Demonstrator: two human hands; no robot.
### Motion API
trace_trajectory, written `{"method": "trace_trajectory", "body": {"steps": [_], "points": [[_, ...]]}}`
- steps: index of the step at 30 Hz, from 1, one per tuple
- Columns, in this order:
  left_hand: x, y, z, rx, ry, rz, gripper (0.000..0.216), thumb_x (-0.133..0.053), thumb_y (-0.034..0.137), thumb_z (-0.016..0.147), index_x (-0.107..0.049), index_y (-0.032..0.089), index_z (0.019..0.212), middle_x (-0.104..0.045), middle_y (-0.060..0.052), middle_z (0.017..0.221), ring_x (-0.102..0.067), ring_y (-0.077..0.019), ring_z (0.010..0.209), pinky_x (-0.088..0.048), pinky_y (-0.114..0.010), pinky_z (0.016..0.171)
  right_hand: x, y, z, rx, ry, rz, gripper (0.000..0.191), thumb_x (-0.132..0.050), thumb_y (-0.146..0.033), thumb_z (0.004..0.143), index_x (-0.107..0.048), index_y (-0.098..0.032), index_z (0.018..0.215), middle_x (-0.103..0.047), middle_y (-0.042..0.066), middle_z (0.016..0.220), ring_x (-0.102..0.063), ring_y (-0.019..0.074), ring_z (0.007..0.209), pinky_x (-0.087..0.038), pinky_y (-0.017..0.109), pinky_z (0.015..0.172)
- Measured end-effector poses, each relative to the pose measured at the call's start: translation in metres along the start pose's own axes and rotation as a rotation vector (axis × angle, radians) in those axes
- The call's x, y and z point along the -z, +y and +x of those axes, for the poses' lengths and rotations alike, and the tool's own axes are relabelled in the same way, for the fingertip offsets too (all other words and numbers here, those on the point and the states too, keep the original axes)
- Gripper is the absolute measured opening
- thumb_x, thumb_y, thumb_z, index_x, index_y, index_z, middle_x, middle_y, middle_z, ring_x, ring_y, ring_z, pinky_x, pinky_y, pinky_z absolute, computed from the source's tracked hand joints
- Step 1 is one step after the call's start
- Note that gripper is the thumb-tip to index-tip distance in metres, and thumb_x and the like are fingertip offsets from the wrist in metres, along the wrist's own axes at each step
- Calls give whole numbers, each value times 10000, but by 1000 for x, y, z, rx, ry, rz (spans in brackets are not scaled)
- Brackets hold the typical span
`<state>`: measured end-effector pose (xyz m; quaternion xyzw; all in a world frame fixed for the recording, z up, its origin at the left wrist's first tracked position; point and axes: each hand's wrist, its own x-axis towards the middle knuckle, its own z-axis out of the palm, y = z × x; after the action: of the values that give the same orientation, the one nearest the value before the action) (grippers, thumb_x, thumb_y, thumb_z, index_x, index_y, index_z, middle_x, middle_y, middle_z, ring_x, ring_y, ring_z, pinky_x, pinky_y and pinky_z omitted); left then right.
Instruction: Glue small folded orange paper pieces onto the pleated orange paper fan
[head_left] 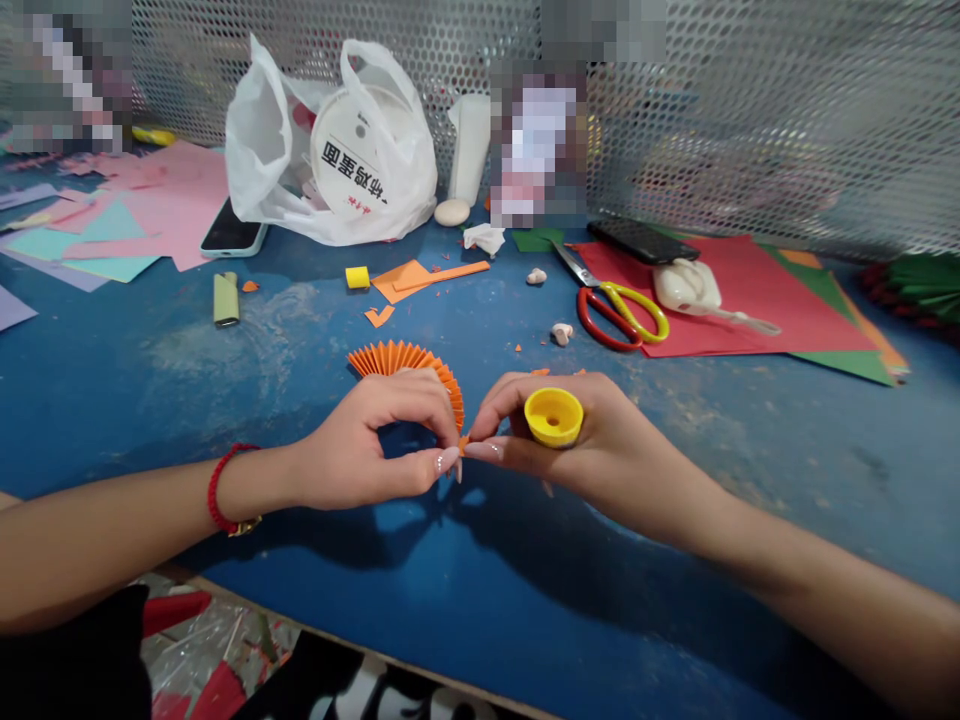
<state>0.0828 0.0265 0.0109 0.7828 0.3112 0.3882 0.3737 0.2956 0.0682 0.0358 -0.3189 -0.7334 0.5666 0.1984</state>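
My left hand (375,440) is closed in a pinch on an orange pleated paper fan (409,360), which spreads out behind its fingers above the blue table (150,380). My right hand (577,445) meets it fingertip to fingertip, pinching the fan's lower end (463,443). A yellow round cap (553,416) sits tucked in the fingers of my right hand, its hollow side up. A red bead bracelet (221,490) circles my left wrist.
Red and yellow scissors (619,305) lie on red paper (750,290) at the right, with a black phone (641,240) behind. A white plastic bag (330,150), orange paper scraps (416,278), a lighter (226,298) and pink sheets (165,200) lie at the back left. A perforated metal screen (750,100) stands behind.
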Motion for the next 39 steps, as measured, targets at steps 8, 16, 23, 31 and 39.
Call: {"method": "trace_trajectory", "body": {"steps": [8,16,23,31,39], "points": [[0,0,1,2,-24,-54,117,-625,193,849,-650,159,740,-671,-25,703,-590,-141,725,-480,-303,746,-1,0,2,61,-22,-56,177,-808,-260,732,-679,-173,817,-703,-10,766,-590,106,638,-442,211,565],[-2,-1,0,-42,-20,66,97,-612,188,847,-659,170,764,-674,-22,707,-574,-139,713,-473,-314,743,-1,5,0,213,-41,-201,89,-721,-249,840,-697,-182,786,-720,-18,725,-625,103,617,-459,222,586],[-3,2,-2,-82,113,262,109,-576,188,912,-652,161,839,-683,-39,780,-582,-141,761,-480,-300,754,-2,9,-2,525,210,-425,69,-736,-149,836,-683,-193,848,-742,-36,776,-668,100,680,-434,296,720],[-2,0,-3,-158,78,278,183,-717,318,853,-660,160,925,-709,-36,809,-625,-152,771,-459,-337,808,-1,12,-11,1011,441,-979,189,-550,-163,971,-698,-203,860,-763,-8,801,-633,96,589,-463,363,810],[-2,-3,-11,-312,92,474,200,-626,405,923,-663,208,908,-742,7,797,-631,-148,779,-409,-395,953,-11,13,-27,1261,474,-1158,256,-581,-179,942,-736,-208,741,-759,-21,788,-581,93,604,-471,314,723]]}}
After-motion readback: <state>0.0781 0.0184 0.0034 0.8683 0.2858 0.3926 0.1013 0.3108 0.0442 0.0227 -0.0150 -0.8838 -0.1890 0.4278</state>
